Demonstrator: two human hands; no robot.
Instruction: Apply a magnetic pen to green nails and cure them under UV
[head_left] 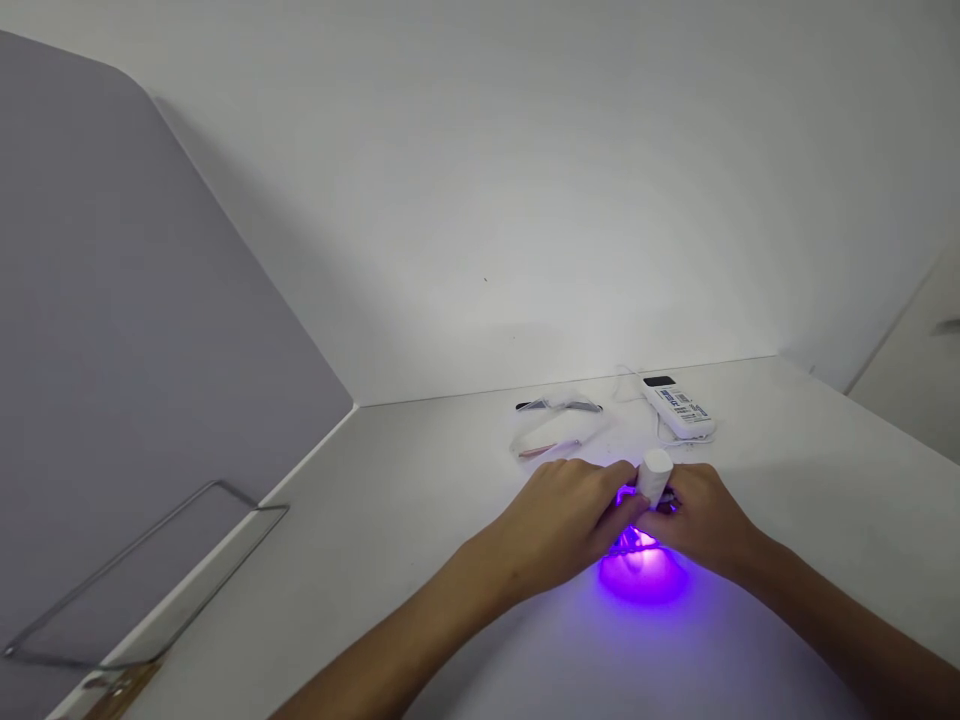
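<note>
A white, stubby UV lamp [655, 477] stands upright between my hands and throws purple light down onto the table. My left hand [574, 515] is closed, its thumb and fingertips pinched against the lamp's left side. On the other side, my right hand [705, 515] has its fingers curled in close to the lamp; what they grip is hidden. Below the fingers a thin, purple-lit strand or edge [634, 548] shows, too washed out by the glow to name. A bright purple patch lies on the white table [450, 490] under both hands.
Beyond my hands lie clear safety glasses [559, 403] and a clear plastic pouch [551, 440]. A white power bank [680, 408] with a dark end and a white cable sits farther right. A bent metal wire frame [202, 590] sticks out at the left edge. A white wall [525, 200] rises behind.
</note>
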